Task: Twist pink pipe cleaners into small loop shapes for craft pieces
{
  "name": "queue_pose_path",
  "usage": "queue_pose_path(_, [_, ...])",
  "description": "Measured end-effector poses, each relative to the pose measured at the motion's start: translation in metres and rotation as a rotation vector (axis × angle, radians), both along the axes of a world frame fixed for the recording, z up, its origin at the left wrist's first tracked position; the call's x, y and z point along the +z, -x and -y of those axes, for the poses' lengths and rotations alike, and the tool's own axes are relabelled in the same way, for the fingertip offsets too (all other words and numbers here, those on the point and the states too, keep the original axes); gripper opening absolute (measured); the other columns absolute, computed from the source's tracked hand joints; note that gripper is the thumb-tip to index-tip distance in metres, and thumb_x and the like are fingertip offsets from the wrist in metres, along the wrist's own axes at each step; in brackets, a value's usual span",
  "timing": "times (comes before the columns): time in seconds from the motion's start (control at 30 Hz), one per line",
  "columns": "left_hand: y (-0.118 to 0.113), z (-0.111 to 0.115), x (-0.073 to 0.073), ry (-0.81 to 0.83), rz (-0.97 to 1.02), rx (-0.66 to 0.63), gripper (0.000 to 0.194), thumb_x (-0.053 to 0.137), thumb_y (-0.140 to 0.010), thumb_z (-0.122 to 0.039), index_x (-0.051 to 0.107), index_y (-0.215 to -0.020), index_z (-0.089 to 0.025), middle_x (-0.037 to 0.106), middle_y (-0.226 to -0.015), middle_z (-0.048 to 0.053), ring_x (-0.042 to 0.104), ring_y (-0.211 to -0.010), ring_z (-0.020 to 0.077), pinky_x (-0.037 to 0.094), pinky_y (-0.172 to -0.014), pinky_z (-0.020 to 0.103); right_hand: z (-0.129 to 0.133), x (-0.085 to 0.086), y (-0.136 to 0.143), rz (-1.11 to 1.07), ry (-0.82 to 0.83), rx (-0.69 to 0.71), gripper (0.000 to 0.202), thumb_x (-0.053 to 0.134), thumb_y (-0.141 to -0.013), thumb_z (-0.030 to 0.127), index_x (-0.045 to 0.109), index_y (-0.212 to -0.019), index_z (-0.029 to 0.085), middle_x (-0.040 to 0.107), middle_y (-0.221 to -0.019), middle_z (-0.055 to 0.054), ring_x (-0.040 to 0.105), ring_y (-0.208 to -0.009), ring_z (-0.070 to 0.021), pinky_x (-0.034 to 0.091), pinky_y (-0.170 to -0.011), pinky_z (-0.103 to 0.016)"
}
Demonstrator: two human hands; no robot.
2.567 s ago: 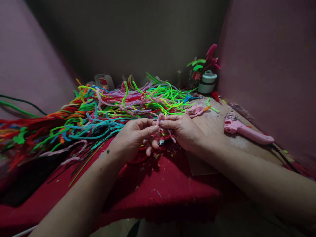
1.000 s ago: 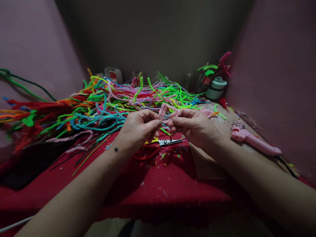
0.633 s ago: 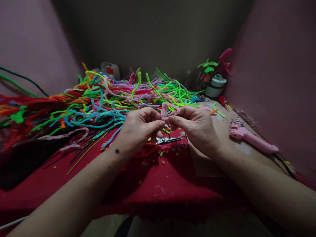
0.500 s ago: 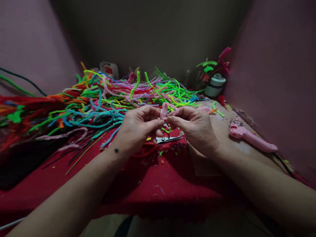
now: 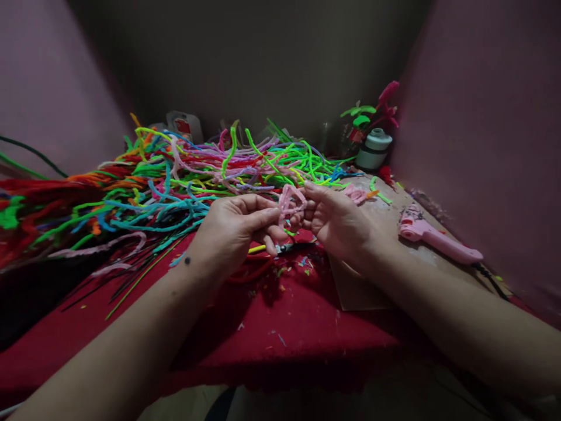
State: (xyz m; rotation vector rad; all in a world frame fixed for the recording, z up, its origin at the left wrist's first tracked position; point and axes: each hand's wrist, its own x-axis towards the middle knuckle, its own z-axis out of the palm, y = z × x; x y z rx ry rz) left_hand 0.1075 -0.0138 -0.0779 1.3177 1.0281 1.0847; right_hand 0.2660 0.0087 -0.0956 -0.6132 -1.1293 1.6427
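A fuzzy pink pipe cleaner (image 5: 287, 194), bent into small loops, is between my two hands above the table. My left hand (image 5: 236, 228) pinches its left side between thumb and fingers. On the other side, my right hand (image 5: 339, 219) has its thumb lifted apart from its curled fingers, whose tips lie against or just behind the loops; contact is hard to make out. Below the hands lie scissors (image 5: 291, 248), partly covered by my left fingers. Pink coiled pipe cleaner (image 5: 355, 194) rests just beyond my right hand.
A big heap of colourful pipe cleaners (image 5: 184, 193) spreads across the back and left. At right, a pink glue gun (image 5: 442, 237) lies on a brown board (image 5: 359, 289). A pale jar (image 5: 374, 149) stands behind. Scraps dot the red cloth (image 5: 302, 333).
My right thumb has come off the pink pipe cleaner and the hand has opened and turned. The loops now face me more openly, still pinched by my left hand. The view has shifted slightly.
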Motion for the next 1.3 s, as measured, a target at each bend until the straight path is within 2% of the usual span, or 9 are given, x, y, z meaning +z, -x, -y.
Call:
queue_pose_path(0.17, [-0.001, 0.002, -0.001, 0.016, -0.11, -0.057, 0.017, 0.064, -0.075, -0.028, 0.057, -0.069, -0.014, 0.069, -0.062, 0.005, 0.06, -0.042, 0.0121, 0.047, -0.044, 0.02, 0.0, -0.002, 0.001, 0.052, -0.057, 0.005, 0.026, 0.063, -0.074, 0.039, 0.057, -0.063, 0.016, 0.056, -0.064, 0.0, 0.052, -0.06, -0.0108, 0.044, -0.061, -0.025])
queue_pose_path(0.37, [0.001, -0.001, 0.001, 0.088, -0.103, -0.116, 0.014, 0.061, -0.077, -0.022, 0.052, -0.069, -0.014, 0.07, -0.066, 0.007, 0.065, -0.05, 0.0135, 0.049, -0.052, 0.021, -0.004, -0.006, 0.002, 0.023, -0.02, -0.042, 0.029, 0.065, -0.073, 0.042, 0.055, -0.063, 0.017, 0.053, -0.059, 0.001, 0.05, -0.055, -0.0107, 0.043, -0.058, -0.026])
queue_pose_path(0.63, [0.002, 0.0, 0.007, 0.075, -0.295, -0.11, 0.012, 0.058, -0.076, -0.022, 0.052, -0.068, -0.015, 0.068, -0.061, 0.006, 0.062, -0.044, 0.0149, 0.045, -0.045, 0.022, -0.006, -0.01, -0.001, 0.018, -0.07, -0.122, 0.031, 0.067, -0.072, 0.042, 0.054, -0.059, 0.017, 0.052, -0.058, 0.001, 0.051, -0.055, -0.0112, 0.041, -0.056, -0.026])
queue_pose_path(0.77, [0.001, 0.002, 0.011, -0.073, -0.471, -0.01, 0.012, 0.06, -0.074, -0.026, 0.062, -0.072, -0.014, 0.065, -0.058, 0.002, 0.053, -0.042, 0.0095, 0.035, -0.039, 0.017, -0.006, -0.011, 0.0, 0.054, -0.067, -0.147, 0.033, 0.068, -0.07, 0.045, 0.054, -0.059, 0.017, 0.053, -0.059, 0.001, 0.048, -0.053, -0.0102, 0.04, -0.054, -0.026])
queue_pose_path(0.87, [-0.003, 0.003, 0.01, -0.237, -0.502, 0.035, 0.016, 0.064, -0.071, -0.028, 0.069, -0.082, -0.016, 0.069, -0.077, 0.002, 0.059, -0.067, 0.0113, 0.043, -0.057, 0.016, -0.004, -0.009, 0.002, 0.052, -0.075, -0.17, 0.031, 0.07, -0.068, 0.043, 0.056, -0.06, 0.017, 0.054, -0.059, 0.001, 0.047, -0.053, -0.0094, 0.04, -0.054, -0.024])
queue_pose_path(0.93, [-0.005, 0.004, 0.008, -0.223, -0.479, 0.002, 0.017, 0.067, -0.069, -0.029, 0.069, -0.079, -0.016, 0.068, -0.077, 0.001, 0.058, -0.068, 0.0111, 0.043, -0.06, 0.017, -0.001, -0.008, 0.003, 0.07, -0.085, -0.165, 0.031, 0.071, -0.067, 0.043, 0.056, -0.058, 0.017, 0.055, -0.059, 0.001, 0.047, -0.054, -0.0093, 0.04, -0.056, -0.024])
queue_pose_path(1.03, [-0.007, 0.005, 0.005, -0.118, -0.465, 0.011, 0.016, 0.067, -0.067, -0.03, 0.067, -0.068, -0.014, 0.061, -0.06, -0.002, 0.048, -0.051, 0.0076, 0.037, -0.047, 0.016, 0.003, -0.007, 0.004, 0.088, -0.108, -0.111, 0.032, 0.068, -0.069, 0.044, 0.057, -0.058, 0.016, 0.055, -0.06, 0.001, 0.048, -0.056, -0.0094, 0.04, -0.059, -0.025])
queue_pose_path(1.13, [-0.005, 0.004, 0.004, -0.133, -0.425, 0.06, 0.018, 0.067, -0.067, -0.032, 0.067, -0.066, -0.014, 0.057, -0.056, -0.003, 0.043, -0.047, 0.0062, 0.033, -0.044, 0.016, 0.005, -0.01, 0.006, 0.11, -0.112, -0.042, 0.032, 0.067, -0.07, 0.045, 0.059, -0.06, 0.015, 0.054, -0.06, 0.001, 0.046, -0.056, -0.0093, 0.038, -0.059, -0.025])
queue_pose_path(1.3, [-0.001, 0.001, 0.005, -0.183, -0.492, 0.088, 0.019, 0.069, -0.066, -0.032, 0.065, -0.066, -0.013, 0.059, -0.06, -0.001, 0.049, -0.054, 0.0087, 0.039, -0.052, 0.018, 0.011, -0.008, 0.007, 0.215, -0.129, -0.114, 0.032, 0.068, -0.069, 0.042, 0.06, -0.059, 0.013, 0.053, -0.057, 0.001, 0.045, -0.055, -0.0089, 0.035, -0.056, -0.025])
